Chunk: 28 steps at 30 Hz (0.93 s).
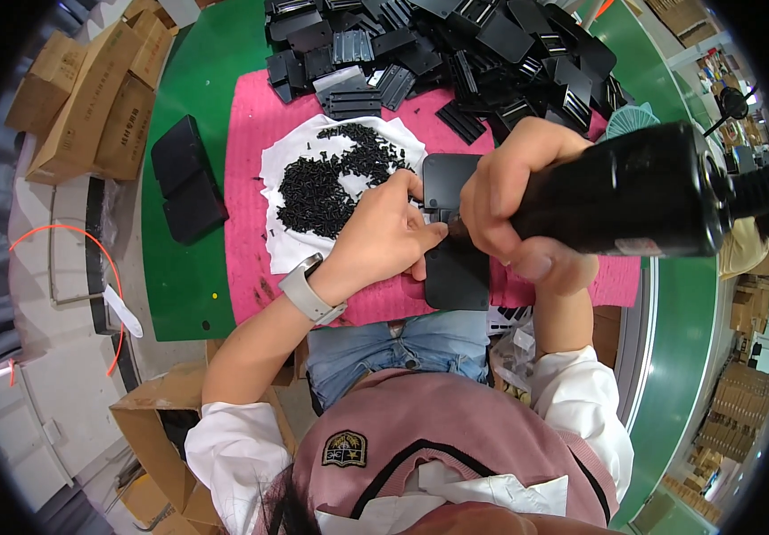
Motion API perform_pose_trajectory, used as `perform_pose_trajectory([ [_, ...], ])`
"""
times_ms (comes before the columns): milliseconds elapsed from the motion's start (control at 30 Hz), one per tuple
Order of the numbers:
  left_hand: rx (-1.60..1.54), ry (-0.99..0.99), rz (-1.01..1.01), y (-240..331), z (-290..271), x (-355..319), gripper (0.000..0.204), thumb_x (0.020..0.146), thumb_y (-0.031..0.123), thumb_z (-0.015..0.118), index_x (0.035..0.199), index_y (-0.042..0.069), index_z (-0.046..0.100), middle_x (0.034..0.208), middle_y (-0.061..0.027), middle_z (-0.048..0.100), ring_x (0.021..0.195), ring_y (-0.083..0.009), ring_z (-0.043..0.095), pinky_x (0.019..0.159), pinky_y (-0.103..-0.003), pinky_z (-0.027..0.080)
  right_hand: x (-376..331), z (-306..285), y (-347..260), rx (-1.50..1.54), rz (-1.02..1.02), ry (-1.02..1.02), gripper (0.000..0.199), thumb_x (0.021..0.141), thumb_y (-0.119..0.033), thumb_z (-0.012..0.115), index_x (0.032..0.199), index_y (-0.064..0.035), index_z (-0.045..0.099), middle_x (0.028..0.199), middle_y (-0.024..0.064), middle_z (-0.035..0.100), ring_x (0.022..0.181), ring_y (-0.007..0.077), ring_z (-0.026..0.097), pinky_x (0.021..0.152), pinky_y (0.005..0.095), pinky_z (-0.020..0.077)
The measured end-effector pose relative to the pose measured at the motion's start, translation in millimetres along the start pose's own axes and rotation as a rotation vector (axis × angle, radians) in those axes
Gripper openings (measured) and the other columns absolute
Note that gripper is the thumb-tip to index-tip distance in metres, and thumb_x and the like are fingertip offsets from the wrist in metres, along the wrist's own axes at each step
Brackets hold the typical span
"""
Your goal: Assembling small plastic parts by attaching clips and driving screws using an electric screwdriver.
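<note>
While the flat black plastic part (452, 223) lies on the pink mat (251, 178) at the table's near edge, the left hand (383, 234) presses on it with fingers together, so it cannot slip. The right hand (516, 201) is wrapped tight around a black electric screwdriver (634, 192), tip down on the part. Black screws (331, 178) wait on a white cloth (282, 160) just beside, within easy reach.
</note>
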<state>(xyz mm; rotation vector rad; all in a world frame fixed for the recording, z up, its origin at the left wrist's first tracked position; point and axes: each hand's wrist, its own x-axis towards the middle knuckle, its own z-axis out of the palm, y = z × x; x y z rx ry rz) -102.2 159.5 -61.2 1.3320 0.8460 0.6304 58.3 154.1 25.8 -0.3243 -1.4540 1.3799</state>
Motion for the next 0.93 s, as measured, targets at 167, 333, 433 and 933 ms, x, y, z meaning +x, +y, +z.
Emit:
perform_pose_trajectory([
  [167, 0.098, 0.047, 0.094, -5, 1, 1, 0.031, 0.081, 0.002, 0.064, 0.099, -0.011, 0.042, 0.057, -0.0122, 0.061, 0.046, -0.0184, 0.062, 0.042, -0.028, 0.047, 2, 9, 4, 0.114, -0.009, 0.074, 0.036, 0.068, -0.011, 0.078, 0.087, -0.0002, 0.05, 0.059, 0.0029, 0.049, 0.047, 0.0089, 0.044, 0.042, 0.0207, 0.0343],
  [333, 0.121, 0.06, 0.083, -3, 2, 2, 0.03, 0.08, 0.002, 0.064, 0.098, -0.01, 0.043, 0.057, -0.0128, 0.061, 0.046, -0.0187, 0.063, 0.042, -0.028, 0.047, -2, 4, 1, -0.047, 0.045, 0.076, 0.038, 0.067, -0.012, 0.08, 0.086, 0.0008, 0.05, 0.058, 0.0028, 0.049, 0.046, 0.01, 0.043, 0.041, 0.0217, 0.0346],
  [433, 0.171, 0.064, 0.075, 3, 0, 0, 0.029, 0.08, 0.003, 0.064, 0.096, -0.01, 0.044, 0.057, -0.0132, 0.061, 0.046, -0.0187, 0.063, 0.043, -0.028, 0.047, -1, 7, 2, -0.078, 0.044, 0.072, 0.039, 0.066, -0.012, 0.08, 0.089, 0.0017, 0.05, 0.057, 0.0025, 0.048, 0.045, 0.0096, 0.043, 0.041, 0.0218, 0.0342],
  [933, 0.189, 0.082, 0.066, 0, 2, 1, 0.03, 0.08, 0.003, 0.065, 0.098, -0.011, 0.045, 0.06, -0.0147, 0.063, 0.048, -0.0201, 0.064, 0.045, -0.028, 0.049, 4, -3, 7, -0.056, -0.024, -0.091, 0.03, 0.066, -0.008, 0.074, 0.082, -0.0008, 0.05, 0.056, 0.0036, 0.051, 0.045, 0.011, 0.046, 0.041, 0.0222, 0.0364],
])
